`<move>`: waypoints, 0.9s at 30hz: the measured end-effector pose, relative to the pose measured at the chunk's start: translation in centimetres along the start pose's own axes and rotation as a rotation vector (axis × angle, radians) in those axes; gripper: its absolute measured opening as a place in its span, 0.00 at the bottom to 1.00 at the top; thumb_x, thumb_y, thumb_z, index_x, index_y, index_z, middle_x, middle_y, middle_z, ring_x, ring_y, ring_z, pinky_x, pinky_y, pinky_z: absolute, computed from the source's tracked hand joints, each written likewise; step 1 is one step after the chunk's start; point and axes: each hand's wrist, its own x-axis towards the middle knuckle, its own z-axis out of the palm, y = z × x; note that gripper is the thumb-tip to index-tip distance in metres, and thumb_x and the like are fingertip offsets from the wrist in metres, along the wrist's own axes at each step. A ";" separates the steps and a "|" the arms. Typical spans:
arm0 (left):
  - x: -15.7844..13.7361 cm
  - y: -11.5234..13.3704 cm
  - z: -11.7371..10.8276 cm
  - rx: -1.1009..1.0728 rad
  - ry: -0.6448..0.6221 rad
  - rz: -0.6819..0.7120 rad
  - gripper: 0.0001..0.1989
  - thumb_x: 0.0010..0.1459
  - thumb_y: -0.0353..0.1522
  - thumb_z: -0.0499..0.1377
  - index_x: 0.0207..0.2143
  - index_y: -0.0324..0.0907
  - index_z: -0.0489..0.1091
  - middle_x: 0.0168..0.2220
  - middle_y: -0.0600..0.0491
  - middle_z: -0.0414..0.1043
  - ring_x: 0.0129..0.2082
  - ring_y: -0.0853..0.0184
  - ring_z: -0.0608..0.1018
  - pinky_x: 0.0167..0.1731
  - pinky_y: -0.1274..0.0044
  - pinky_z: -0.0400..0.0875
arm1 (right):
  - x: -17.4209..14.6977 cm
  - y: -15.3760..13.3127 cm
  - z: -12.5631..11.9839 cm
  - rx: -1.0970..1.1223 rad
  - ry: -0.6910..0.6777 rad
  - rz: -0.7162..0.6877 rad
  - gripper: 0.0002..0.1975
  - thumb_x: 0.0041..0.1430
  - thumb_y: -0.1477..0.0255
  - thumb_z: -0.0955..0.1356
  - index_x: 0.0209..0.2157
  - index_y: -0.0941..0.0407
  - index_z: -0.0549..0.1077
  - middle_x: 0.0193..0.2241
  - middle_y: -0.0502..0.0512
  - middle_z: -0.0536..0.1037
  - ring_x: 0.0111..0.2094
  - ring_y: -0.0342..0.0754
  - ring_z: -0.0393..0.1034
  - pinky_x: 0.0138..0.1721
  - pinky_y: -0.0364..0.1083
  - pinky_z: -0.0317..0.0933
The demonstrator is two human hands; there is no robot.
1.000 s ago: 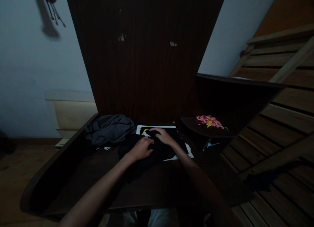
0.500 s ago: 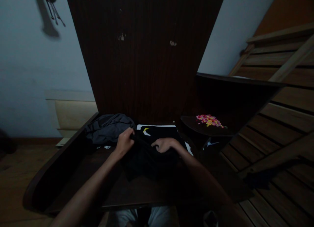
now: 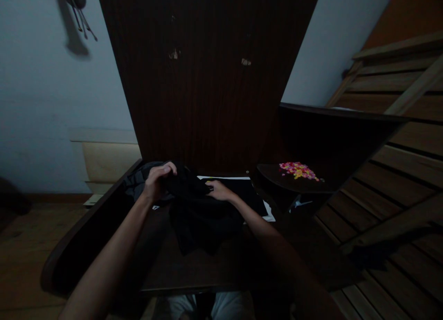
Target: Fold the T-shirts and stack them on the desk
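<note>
A black cloth garment (image 3: 206, 223) hangs and bunches between my two hands over the dark wooden desk (image 3: 187, 274); its exact kind is too dark to make out. My left hand (image 3: 158, 178) is closed on its raised left part, in front of a grey crumpled cloth (image 3: 134, 179). Fingers pinched, my right hand (image 3: 219, 191) grips the garment near the middle. Behind and right of that hand lies a dark flat item with a white edge (image 3: 269, 212), partly covered by the garment and my forearm.
A dark upright panel (image 3: 207, 103) rises behind the desk. On a rounded shelf (image 3: 273, 174) at right lies a pile of small pink and yellow pieces (image 3: 298, 169). Wooden slats (image 3: 408, 168) stand along the right side. The desk's raised side edge (image 3: 86, 232) runs at left.
My left hand has moved left and up, pulling the black garment across the grey cloth. My right hand has shifted slightly left and up, still gripping it. The view has shifted a little.
</note>
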 end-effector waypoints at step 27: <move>1.7 -5.5 4.0 0.390 0.118 0.030 0.40 0.48 0.37 0.66 0.62 0.41 0.58 0.63 0.42 0.63 0.62 0.53 0.67 0.62 0.61 0.59 | -3.2 -3.3 -10.3 -0.346 0.514 0.215 0.15 0.51 0.77 0.66 0.40 0.54 0.78 0.43 0.56 0.78 0.46 0.52 0.72 0.51 0.51 0.64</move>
